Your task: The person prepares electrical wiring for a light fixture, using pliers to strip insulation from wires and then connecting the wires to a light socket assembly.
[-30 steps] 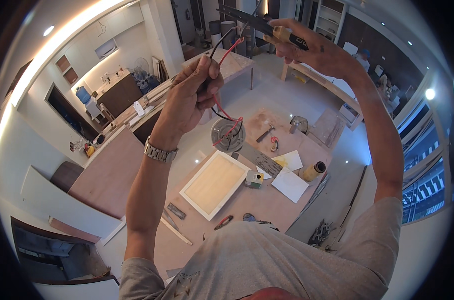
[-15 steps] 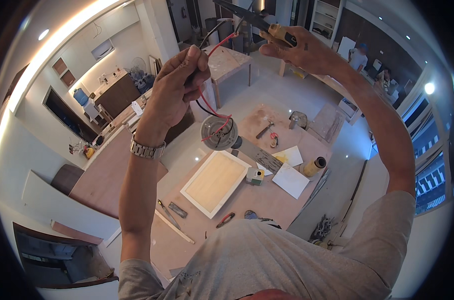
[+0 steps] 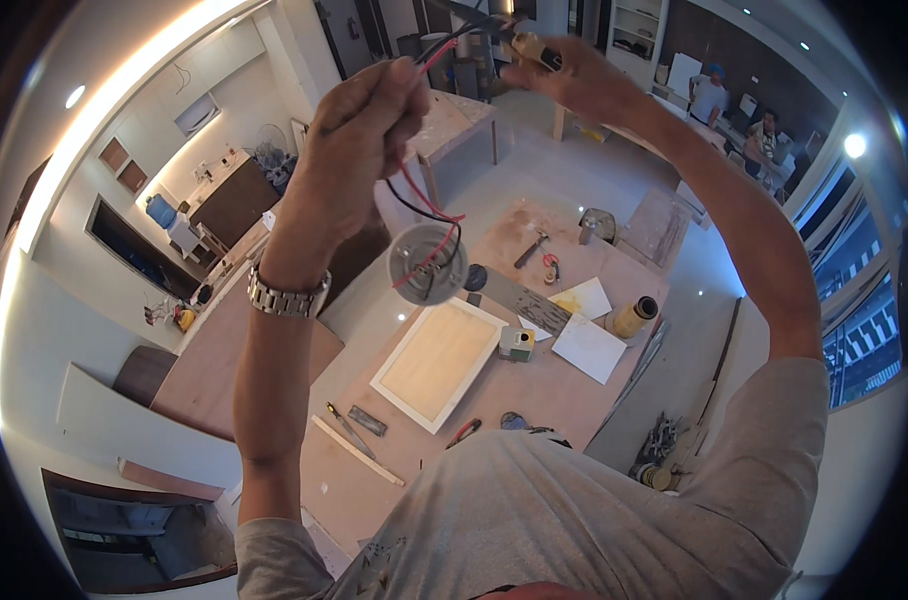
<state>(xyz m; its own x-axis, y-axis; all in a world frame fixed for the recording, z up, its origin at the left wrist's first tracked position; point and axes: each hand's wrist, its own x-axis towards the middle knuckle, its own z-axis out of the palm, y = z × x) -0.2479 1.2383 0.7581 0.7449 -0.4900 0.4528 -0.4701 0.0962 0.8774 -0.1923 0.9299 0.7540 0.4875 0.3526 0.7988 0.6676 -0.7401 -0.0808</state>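
Note:
My left hand [image 3: 369,120] is raised and closed, its fingers pinching red and black wires [image 3: 420,190]. Below it a round, pale lamp holder [image 3: 428,265] dangles from those wires, above the table. The upper wire ends run out past my fingertips toward my right hand [image 3: 564,78]. That hand is closed round a yellow-and-black thing [image 3: 532,46] with a long, flat dark part crossing by the wire ends. Its exact kind is unclear, and whether it touches the wires cannot be made out.
On the worktable [image 3: 374,350] lie a white-framed panel [image 3: 439,365], small box [image 3: 517,345], hammer [image 3: 532,250], white sheets [image 3: 586,348], yellow canister [image 3: 634,317], red-handled pliers [image 3: 464,432] and wooden strip [image 3: 358,450]. Another table [image 3: 459,130] stands beyond. Two people [image 3: 710,97] are at the far right.
My left hand has risen slightly with the wires, and the lamp holder has swung a little to the left. My right hand has shifted up and left with the yellow-and-black thing.

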